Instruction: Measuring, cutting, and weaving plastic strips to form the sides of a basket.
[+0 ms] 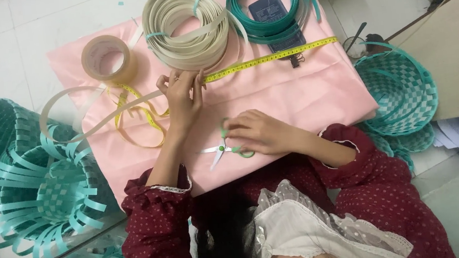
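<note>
On a pink cloth (pixel 294 93), the person's right hand (pixel 256 132) closes around green-handled scissors (pixel 226 146); their long axis runs across the cloth, silver blades pointing toward the left arm. The left hand (pixel 182 94) pinches a cream strip (pixel 95 112) against a yellow measuring tape (pixel 273 56) stretched sideways below a cream coil (pixel 189 27).

A cloth (pixel 305 88) lies on the worktop (pixel 55 16). On its far edge sit a tape roll (pixel 106 58) at left, a strip coil (pixel 189 27) in the middle and a second strip coil (pixel 273 3) at right. A measuring tape (pixel 267 58) runs just before the coils. Scissors (pixel 223 147) lie on the near edge. Unfinished baskets (pixel 46 190) stand left of the cloth; a woven basket (pixel 398 89) stands right.
</note>
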